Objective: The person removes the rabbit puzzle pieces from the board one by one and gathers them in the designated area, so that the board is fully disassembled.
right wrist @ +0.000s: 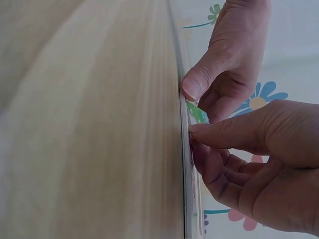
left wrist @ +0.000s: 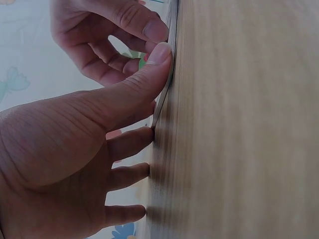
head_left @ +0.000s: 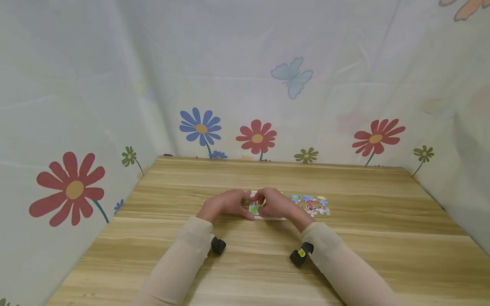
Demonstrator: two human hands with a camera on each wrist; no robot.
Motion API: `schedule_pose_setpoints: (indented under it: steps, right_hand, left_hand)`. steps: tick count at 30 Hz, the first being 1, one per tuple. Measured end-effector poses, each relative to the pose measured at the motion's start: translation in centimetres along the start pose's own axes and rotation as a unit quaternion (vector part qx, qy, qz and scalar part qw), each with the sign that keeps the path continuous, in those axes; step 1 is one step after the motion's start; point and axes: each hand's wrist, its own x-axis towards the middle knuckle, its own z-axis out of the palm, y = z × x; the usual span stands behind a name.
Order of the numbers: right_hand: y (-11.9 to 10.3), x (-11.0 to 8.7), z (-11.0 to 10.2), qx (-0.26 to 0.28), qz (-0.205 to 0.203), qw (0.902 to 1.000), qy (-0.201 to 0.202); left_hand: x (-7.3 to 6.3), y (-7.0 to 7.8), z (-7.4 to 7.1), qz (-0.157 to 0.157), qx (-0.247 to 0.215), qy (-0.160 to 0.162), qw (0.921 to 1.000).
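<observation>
A pale-rimmed puzzle board lies flat on the wooden table, mostly covered by both hands. My left hand curves around its left end, thumb at the near edge and fingers at the far side, and holds it there. Over the board, my right hand has thumb and fingertips together at a green jigsaw piece, seemingly pinching it; the fingers hide part of the contact. In the right wrist view this piece stands tilted up from the board, close to the left thumb.
Right of the board several loose jigsaw pieces, blue, pink and yellow, lie on the wooden table. A white cloth with printed flowers and butterflies hangs behind and beside the table. Each wrist carries a small black camera.
</observation>
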Motion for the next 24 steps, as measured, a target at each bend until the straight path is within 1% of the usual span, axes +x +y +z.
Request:
schedule_pose_setpoints:
  steps: [4, 11, 18, 24]
  right_hand:
    - [0.07, 0.03, 0.04, 0.001, -0.005, 1.0000, -0.003]
    - [0.24, 0.11, 0.07, -0.004, -0.014, 0.9999, -0.005]
    - [0.09, 0.10, 0.00, 0.006, -0.009, 0.9999, -0.007]
    - [0.06, -0.07, -0.16, 0.007, -0.018, 0.9998, -0.007]
  left_hand:
    - [0.01, -0.03, -0.01, 0.002, 0.001, 0.000, 1.0000]
    - [0.06, -0.13, 0.04, -0.008, 0.001, 0.000, 1.0000]
    - [0.06, -0.16, 0.04, -0.005, 0.004, 0.002, 1.0000]
    - [0.01, -0.04, 0.04, -0.001, -0.003, 0.004, 1.0000]
